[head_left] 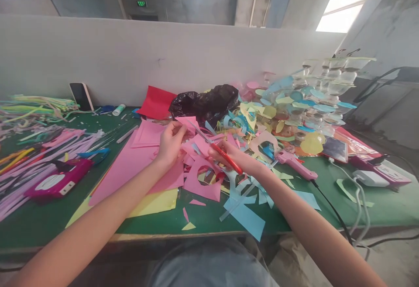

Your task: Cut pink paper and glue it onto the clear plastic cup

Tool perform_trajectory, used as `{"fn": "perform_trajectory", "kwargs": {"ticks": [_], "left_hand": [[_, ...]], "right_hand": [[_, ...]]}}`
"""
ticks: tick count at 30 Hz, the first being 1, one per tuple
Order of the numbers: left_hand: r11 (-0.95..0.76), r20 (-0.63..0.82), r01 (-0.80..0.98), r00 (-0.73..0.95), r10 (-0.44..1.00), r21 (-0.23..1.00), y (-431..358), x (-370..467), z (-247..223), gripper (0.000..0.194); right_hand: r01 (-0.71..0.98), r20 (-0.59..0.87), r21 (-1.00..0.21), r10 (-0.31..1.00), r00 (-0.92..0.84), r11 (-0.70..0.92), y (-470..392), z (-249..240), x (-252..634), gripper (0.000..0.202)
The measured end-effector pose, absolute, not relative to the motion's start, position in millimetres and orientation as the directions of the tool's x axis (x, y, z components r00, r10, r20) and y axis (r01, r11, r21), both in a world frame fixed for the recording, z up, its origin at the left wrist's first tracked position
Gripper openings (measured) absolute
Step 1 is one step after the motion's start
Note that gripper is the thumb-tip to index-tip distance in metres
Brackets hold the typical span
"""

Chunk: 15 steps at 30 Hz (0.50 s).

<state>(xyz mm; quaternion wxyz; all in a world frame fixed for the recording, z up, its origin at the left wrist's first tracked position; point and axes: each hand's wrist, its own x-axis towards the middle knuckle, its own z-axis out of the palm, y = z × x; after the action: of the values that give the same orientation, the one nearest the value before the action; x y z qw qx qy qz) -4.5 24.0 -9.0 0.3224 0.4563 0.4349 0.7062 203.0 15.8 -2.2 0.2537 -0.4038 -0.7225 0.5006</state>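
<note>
My left hand (171, 142) pinches a small piece of pink paper (187, 123) above the middle of the green table. My right hand (229, 156) is wrapped round red-handled scissors (227, 157), whose blades point up and left to the pink piece. Whether the blades touch the paper is hard to tell. Under my left forearm lie large pink sheets (121, 173) over yellow ones (153, 204). Below the scissors is a pink scrap with a round hole (206, 191), among many cut scraps.
A black plastic bag (206, 103) and red sheet (157, 102) lie behind. At right are a pink glue gun (296, 164), cords and stacked clear cups (340, 75); at left, a magenta power strip (60, 180), coloured strips (36, 108) and a phone (81, 96).
</note>
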Motion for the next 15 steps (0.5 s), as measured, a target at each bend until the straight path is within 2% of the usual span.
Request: {"fn": "perform_trajectory", "kwargs": {"ticks": [9, 15], "left_hand": [[-0.437, 0.416, 0.027, -0.362, 0.834, 0.899, 23.6, -5.1, -10.8, 0.015], [-0.417, 0.391, 0.006, -0.365, 0.845, 0.909, 21.8, -2.9, -10.2, 0.013]], "right_hand": [[0.318, -0.089, -0.939, 0.798, -0.596, 0.134, 11.0, 5.6, 204.2, 0.047], [0.365, -0.078, -0.916, 0.815, -0.574, 0.169, 12.4, 3.9, 205.6, 0.045]]}}
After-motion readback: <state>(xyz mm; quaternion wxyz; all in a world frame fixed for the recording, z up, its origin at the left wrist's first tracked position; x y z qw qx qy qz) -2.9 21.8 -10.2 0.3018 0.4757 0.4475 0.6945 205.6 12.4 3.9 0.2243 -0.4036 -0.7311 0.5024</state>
